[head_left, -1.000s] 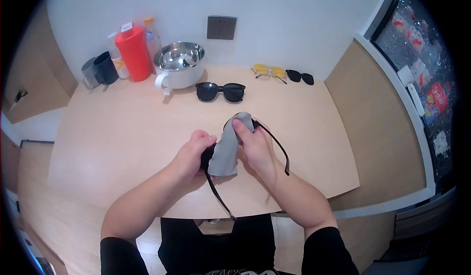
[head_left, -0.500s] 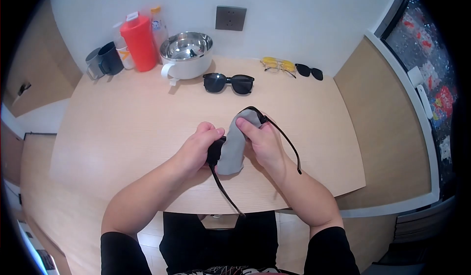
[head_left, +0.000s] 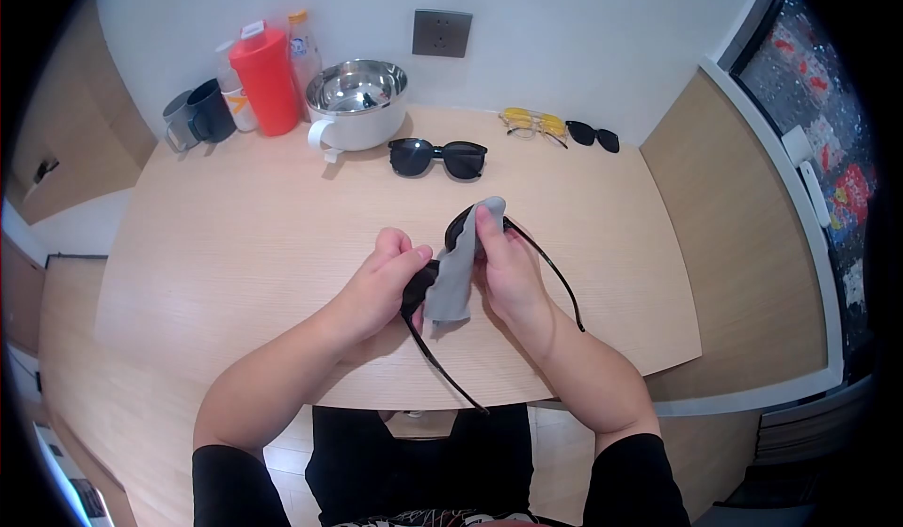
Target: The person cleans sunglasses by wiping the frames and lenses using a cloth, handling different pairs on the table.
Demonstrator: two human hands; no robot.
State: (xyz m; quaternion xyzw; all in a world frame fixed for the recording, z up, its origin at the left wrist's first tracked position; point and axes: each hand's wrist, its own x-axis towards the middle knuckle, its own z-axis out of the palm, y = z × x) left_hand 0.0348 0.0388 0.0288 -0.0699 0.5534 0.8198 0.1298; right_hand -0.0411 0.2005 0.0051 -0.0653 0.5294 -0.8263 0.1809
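Note:
My left hand (head_left: 384,281) grips one side of a pair of black sunglasses (head_left: 420,287), thumb on the near lens. The temples are unfolded and point down toward me. My right hand (head_left: 508,268) pinches a grey cloth (head_left: 454,278) around the other lens, its thumb on top of the cloth. Part of that lens shows beside the cloth's upper left edge, and the lower end of the cloth hangs between my hands. Fingers beneath the glasses are mostly hidden. Beyond my hands, a second pair of black sunglasses (head_left: 437,159) lies on the table (head_left: 235,273).
Along the wall stand a grey mug (head_left: 179,121), a dark mug (head_left: 213,111), a red bottle (head_left: 266,80), two clear bottles and a white-handled steel bowl (head_left: 357,113). Yellow-lensed glasses (head_left: 532,123) and small dark glasses (head_left: 593,136) lie at the back right.
The cloth and my right thumb have shifted up and to the right over the lens, uncovering more of its left part. The view has also shifted slightly since the earliest frame.

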